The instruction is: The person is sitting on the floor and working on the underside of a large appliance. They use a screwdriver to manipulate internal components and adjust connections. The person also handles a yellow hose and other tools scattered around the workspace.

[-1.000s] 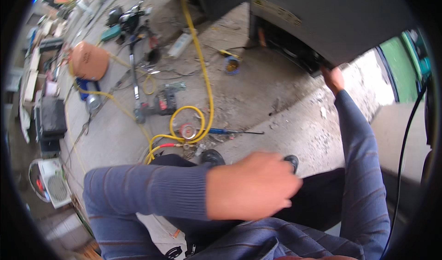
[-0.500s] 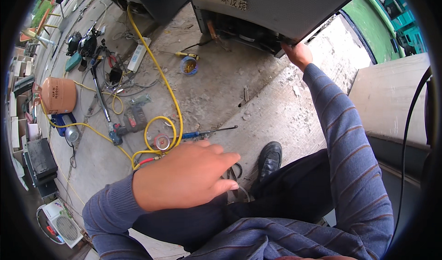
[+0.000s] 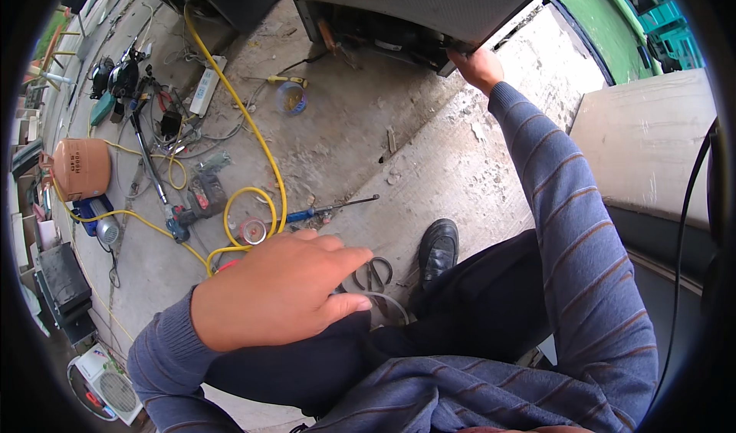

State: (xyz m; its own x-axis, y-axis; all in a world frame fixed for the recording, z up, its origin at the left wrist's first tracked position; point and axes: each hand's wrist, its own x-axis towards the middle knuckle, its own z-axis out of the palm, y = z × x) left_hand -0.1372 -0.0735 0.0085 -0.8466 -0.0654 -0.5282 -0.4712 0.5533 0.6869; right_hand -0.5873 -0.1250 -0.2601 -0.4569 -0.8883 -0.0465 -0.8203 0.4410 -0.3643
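Observation:
My right hand reaches far forward to the bottom corner of a large grey appliance cabinet. Its fingers curl around the lower edge and are partly hidden there; dark parts show in the opening at the base. Palm down, my left hand hovers over my left knee, fingers stretched out and holding nothing. Just beyond it lie a round pressure gauge, a yellow hose and a blue-handled tool. Black-handled scissors are partly covered near its fingertips.
On the concrete at left are a cordless drill, an orange gas cylinder, a white power strip and tangled cables. A small blue tub stands by a yellow screwdriver. A pale panel borders my right arm.
The whole view has shifted, so the floor and cabinet sit further up and left. Both hands keep nearly the same pose; more of the scissors shows beside my left hand.

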